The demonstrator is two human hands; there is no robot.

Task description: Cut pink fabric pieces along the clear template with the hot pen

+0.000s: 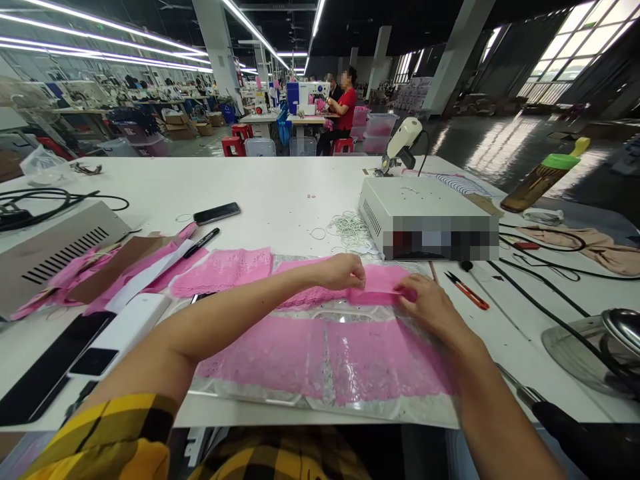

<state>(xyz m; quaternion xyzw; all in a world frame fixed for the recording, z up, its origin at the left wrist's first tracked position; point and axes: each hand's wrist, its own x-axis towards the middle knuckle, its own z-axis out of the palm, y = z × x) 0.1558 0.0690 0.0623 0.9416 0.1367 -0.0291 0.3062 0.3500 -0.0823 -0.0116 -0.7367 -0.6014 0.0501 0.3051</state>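
Note:
My left hand (344, 272) and my right hand (426, 307) pinch the two ends of a small folded pink lace piece (379, 288) just in front of a white machine box (425, 217). Both hands have their fingers closed on it. Below them lie wider pink lace panels (320, 353) under a clear plastic sheet (280, 393) on the white table (280, 193). More pink lace (223, 270) stretches away to the left.
Left: a grey vented box (55, 250), pink strips with brown card (115, 267), a pen (201, 243), phones (217, 213). Right: red snips (467, 290), black cables (545, 307), a metal dish (585, 347), a bottle (543, 177). A person sews at a far table (345, 107).

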